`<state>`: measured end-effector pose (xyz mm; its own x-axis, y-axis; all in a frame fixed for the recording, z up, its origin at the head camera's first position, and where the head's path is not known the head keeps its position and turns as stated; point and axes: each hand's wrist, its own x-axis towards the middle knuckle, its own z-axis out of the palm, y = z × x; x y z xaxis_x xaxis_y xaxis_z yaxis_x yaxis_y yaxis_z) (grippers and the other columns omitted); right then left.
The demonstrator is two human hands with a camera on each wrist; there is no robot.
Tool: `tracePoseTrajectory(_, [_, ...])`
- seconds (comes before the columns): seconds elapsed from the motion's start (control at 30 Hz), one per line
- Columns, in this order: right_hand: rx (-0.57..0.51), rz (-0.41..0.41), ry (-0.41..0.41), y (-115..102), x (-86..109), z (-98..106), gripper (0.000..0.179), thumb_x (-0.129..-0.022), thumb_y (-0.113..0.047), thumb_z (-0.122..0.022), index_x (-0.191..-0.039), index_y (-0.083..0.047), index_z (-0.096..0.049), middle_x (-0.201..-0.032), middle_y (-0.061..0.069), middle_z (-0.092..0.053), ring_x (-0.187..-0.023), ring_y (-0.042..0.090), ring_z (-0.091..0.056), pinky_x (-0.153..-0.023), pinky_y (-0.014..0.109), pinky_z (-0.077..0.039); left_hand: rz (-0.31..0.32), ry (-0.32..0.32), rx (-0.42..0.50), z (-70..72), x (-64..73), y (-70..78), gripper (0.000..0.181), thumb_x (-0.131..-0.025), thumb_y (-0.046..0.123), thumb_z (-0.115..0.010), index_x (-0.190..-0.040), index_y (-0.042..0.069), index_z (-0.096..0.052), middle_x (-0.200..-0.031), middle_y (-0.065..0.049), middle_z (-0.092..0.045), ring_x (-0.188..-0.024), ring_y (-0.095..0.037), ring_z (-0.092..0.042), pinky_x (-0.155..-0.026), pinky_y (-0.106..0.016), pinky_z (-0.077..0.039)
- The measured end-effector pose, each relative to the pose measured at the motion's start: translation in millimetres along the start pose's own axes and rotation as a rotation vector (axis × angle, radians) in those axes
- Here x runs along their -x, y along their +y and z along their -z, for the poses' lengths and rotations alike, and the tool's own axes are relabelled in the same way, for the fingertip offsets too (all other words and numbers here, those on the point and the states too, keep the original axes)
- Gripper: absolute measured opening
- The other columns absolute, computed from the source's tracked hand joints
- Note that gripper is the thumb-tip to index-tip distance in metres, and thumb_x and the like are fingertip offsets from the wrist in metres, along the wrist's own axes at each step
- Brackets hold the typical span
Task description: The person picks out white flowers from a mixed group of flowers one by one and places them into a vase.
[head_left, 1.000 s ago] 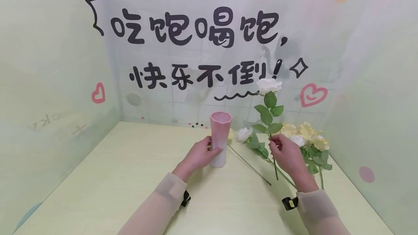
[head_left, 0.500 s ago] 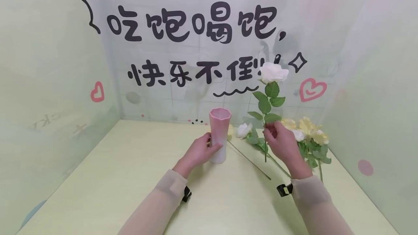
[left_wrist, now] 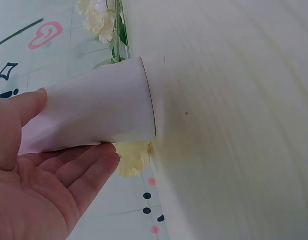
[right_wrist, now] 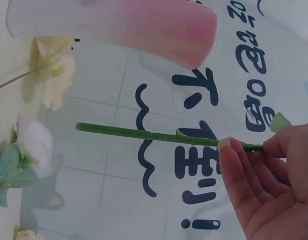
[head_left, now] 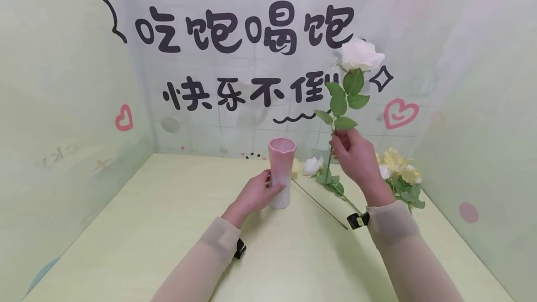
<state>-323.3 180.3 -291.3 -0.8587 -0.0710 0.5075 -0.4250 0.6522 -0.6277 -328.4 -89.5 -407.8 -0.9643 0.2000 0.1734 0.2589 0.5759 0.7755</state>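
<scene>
A pink-and-white vase [head_left: 282, 162] stands upright on the table, its rim facing up. My left hand [head_left: 257, 193] grips the vase from its left side, thumb across the front; the left wrist view shows the fingers round its pale lower body [left_wrist: 104, 107]. To the right, my right hand [head_left: 356, 160] pinches the stem of a white rose [head_left: 361, 55] just below its green leaves. The rose is upright, its bloom above the vase's height. In the right wrist view the bare green stem [right_wrist: 119, 131] sticks out past the fingertips, apart from the vase.
Behind the vase lies a yellow flower whose thin stem [head_left: 320, 204] runs toward the front right. Another white rose [head_left: 313, 166] lies right of the vase. Several yellow and white flowers [head_left: 402, 167] lie near the right wall. A printed backdrop [head_left: 209, 139] closes off the table's rear.
My right hand has lifted the white rose upward and slightly left, so its bloom is much higher. The left hand and the vase have kept their place on the table.
</scene>
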Motion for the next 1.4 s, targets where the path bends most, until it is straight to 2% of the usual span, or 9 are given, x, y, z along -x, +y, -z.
tracePoseTrajectory(0.17, [-0.042,0.068,0.077,-21,-14.2,2,0.027,-0.115,-0.025,-0.055,-0.126,-0.001,-0.065,-0.114,0.017,-0.08,-0.095,0.028,-0.079,-0.074,0.012,-0.061,-0.005,0.009,-0.001,0.1,1.4,-0.9,0.061,-0.107,0.035,-0.07,-0.153,-0.002,-0.055,-0.149,-0.026,-0.068,-0.136,-0.043,-0.068,-0.114,-0.059,-0.057])
tracePoseTrajectory(0.37, [-0.157,0.186,0.164,-42,-24.2,2,0.024,-0.114,-0.016,-0.056,-0.124,0.004,-0.067,-0.116,0.02,-0.079,-0.084,0.001,-0.074,-0.075,0.012,-0.062,-0.007,0.007,0.0,-0.5,0.9,-2.3,0.062,-0.107,0.036,-0.07,-0.153,-0.003,-0.055,-0.149,-0.026,-0.067,-0.136,-0.044,-0.068,-0.114,-0.059,-0.057])
tracePoseTrajectory(0.47, [-0.208,0.185,0.149,-51,-25.4,-1,0.026,-0.115,-0.018,-0.056,-0.124,0.002,-0.068,-0.122,0.018,-0.079,-0.088,0.001,-0.074,-0.076,0.015,-0.063,0.003,0.004,0.003,-0.6,0.8,-2.8,0.062,-0.107,0.036,-0.07,-0.154,-0.003,-0.054,-0.149,-0.026,-0.067,-0.137,-0.043,-0.068,-0.115,-0.059,-0.057])
tracePoseTrajectory(0.7, [-0.197,0.148,0.088,-58,-23.6,-14,0.023,-0.115,-0.019,-0.055,-0.125,-0.003,-0.069,-0.123,0.013,-0.08,-0.1,0.029,-0.081,-0.075,0.022,-0.064,0.006,-0.005,-0.004,-2.1,-1.0,-4.0,0.064,-0.107,0.037,-0.07,-0.155,-0.002,-0.054,-0.15,-0.025,-0.067,-0.137,-0.043,-0.068,-0.115,-0.059,-0.057])
tracePoseTrajectory(0.83, [-0.153,0.187,0.06,-57,-22.1,-25,0.021,-0.113,-0.017,-0.057,-0.123,-0.004,-0.07,-0.117,0.016,-0.081,-0.096,0.032,-0.082,-0.074,0.026,-0.062,0.009,-0.006,-0.003,-1.8,-0.5,-3.3,0.064,-0.108,0.037,-0.07,-0.155,-0.002,-0.053,-0.151,-0.025,-0.066,-0.137,-0.043,-0.068,-0.116,-0.059,-0.056])
tracePoseTrajectory(0.97, [-0.105,0.207,0.032,-54,-20.5,-37,0.019,-0.113,-0.017,-0.058,-0.122,-0.004,-0.07,-0.111,0.016,-0.082,-0.092,0.032,-0.083,-0.08,0.042,-0.065,0.008,-0.009,-0.004,-0.9,0.0,-1.9,0.063,-0.109,0.036,-0.069,-0.156,-0.001,-0.053,-0.152,-0.024,-0.066,-0.138,-0.042,-0.067,-0.116,-0.059,-0.056])
tracePoseTrajectory(1.1, [-0.074,0.165,-0.024,-53,-19.7,-48,0.021,-0.114,-0.021,-0.058,-0.126,-0.01,-0.07,-0.113,0.015,-0.083,-0.091,0.032,-0.083,-0.089,0.053,-0.065,0.007,-0.011,-0.002,-0.4,0.2,-1.7,0.062,-0.109,0.036,-0.068,-0.156,-0.002,-0.053,-0.152,-0.025,-0.065,-0.138,-0.043,-0.067,-0.116,-0.06,-0.056])
tracePoseTrajectory(1.27, [-0.017,0.097,-0.091,-53,-18.3,-59,0.026,-0.115,-0.028,-0.056,-0.134,-0.017,-0.07,-0.114,0.013,-0.082,-0.093,0.029,-0.08,-0.078,0.044,-0.061,0.005,-0.004,0.003,-0.9,-0.4,-3.5,0.062,-0.109,0.037,-0.069,-0.155,-0.001,-0.053,-0.152,-0.024,-0.066,-0.138,-0.043,-0.067,-0.116,-0.061,-0.056])
tracePoseTrajectory(1.4, [0.038,0.071,-0.12,-52,-17.0,-66,0.031,-0.115,-0.031,-0.056,-0.133,-0.012,-0.072,-0.111,0.013,-0.081,-0.089,0.028,-0.073,-0.07,0.035,-0.055,-0.014,0.0,0.001,-1.6,-0.8,-5.2,0.062,-0.109,0.038,-0.068,-0.155,-0.002,-0.053,-0.151,-0.025,-0.066,-0.138,-0.043,-0.067,-0.116,-0.06,-0.056])
